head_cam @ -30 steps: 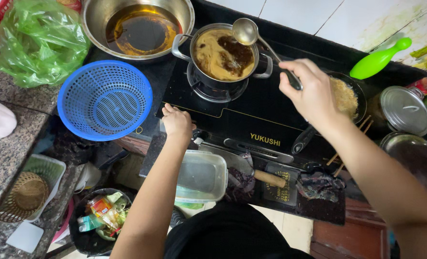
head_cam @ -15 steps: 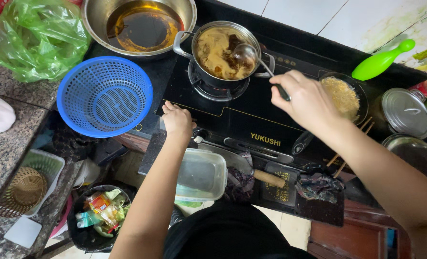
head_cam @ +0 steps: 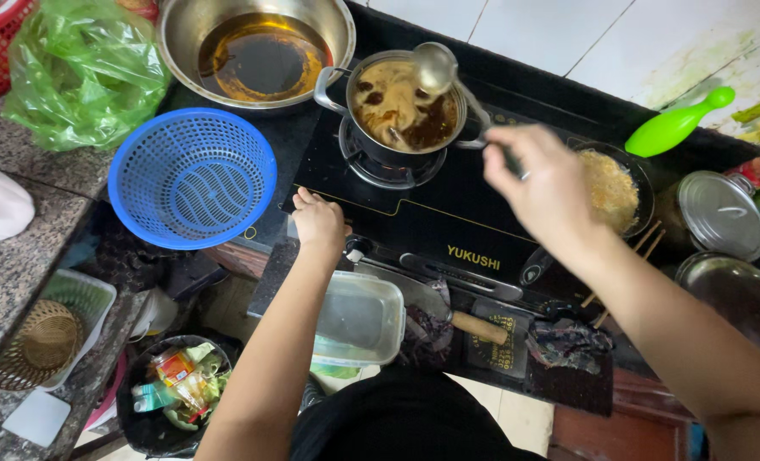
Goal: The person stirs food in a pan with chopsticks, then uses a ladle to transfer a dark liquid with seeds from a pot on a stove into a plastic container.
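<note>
One steel ladle (head_cam: 438, 67), bowl lifted above brown broth in the pot (head_cam: 404, 107).

Even, fairly bright light, looks like it's from above; no hard shadows on the bench (head_cam: 30, 222). Soft glare on the steel bowl (head_cam: 311, 17) rim and ladle (head_cam: 435, 67); the black stove (head_cam: 448, 213) glass reflects little. Right hand (head_cam: 546, 183) motion-blurred, left hand (head_cam: 318, 220) sharp. Wide-angle bending at the edges. Area under the bench dim, detail muddy.
</note>
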